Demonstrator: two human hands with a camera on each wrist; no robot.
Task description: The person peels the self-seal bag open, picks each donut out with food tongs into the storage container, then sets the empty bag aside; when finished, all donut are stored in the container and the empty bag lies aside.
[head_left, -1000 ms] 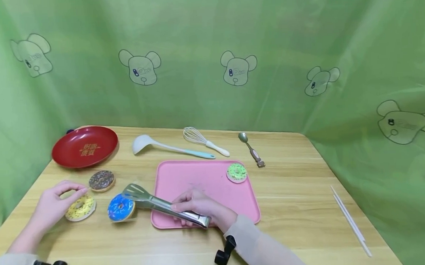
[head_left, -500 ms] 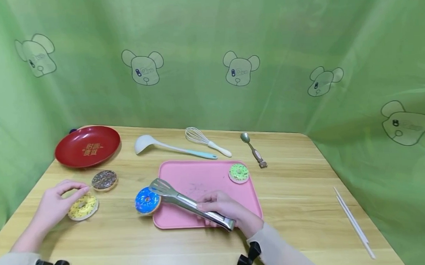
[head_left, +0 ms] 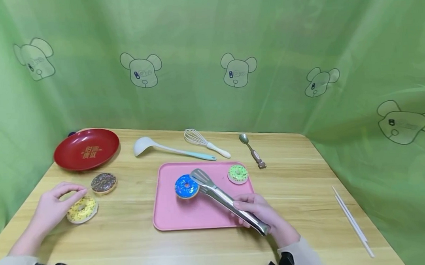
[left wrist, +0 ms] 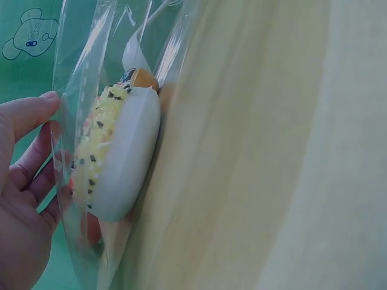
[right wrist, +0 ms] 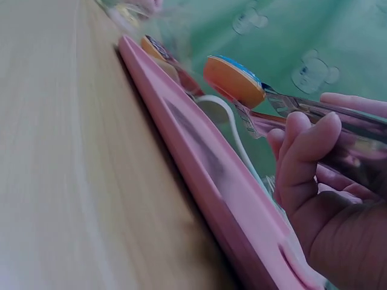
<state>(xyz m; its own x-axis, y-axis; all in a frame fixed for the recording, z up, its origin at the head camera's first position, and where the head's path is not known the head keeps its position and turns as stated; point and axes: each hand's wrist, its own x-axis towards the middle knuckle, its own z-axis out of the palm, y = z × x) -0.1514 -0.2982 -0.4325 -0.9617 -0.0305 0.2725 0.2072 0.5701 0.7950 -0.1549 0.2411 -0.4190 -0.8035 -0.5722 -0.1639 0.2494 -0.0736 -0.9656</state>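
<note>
My right hand (head_left: 256,209) grips metal tongs (head_left: 229,201) by the handle. A blue-iced toy doughnut (head_left: 186,186) is pinched at their tips, raised above the pink tray (right wrist: 242,223), as the right wrist view shows. A green-iced doughnut (head_left: 237,174) lies at the tray's back right. At the left, my left hand (head_left: 57,206) pinches clear plastic film (left wrist: 78,72) between thumb and fingers. A yellow-iced doughnut (left wrist: 124,157) with a pale base shows through that film, low by the table. Just behind it sits a chocolate-iced doughnut (head_left: 104,182) with sprinkles.
Toward the back left stands a red plate (head_left: 71,152) with gold characters. A white ladle (head_left: 143,145) with a pale blue handle, a whisk (head_left: 206,142) and a small spoon (head_left: 252,150) lie behind the tray. White chopsticks (head_left: 352,221) rest at the right edge.
My right hand has moved to the right with the tongs, carrying the blue doughnut from left of the tray to above it. My left hand stays over the yellow doughnut.
</note>
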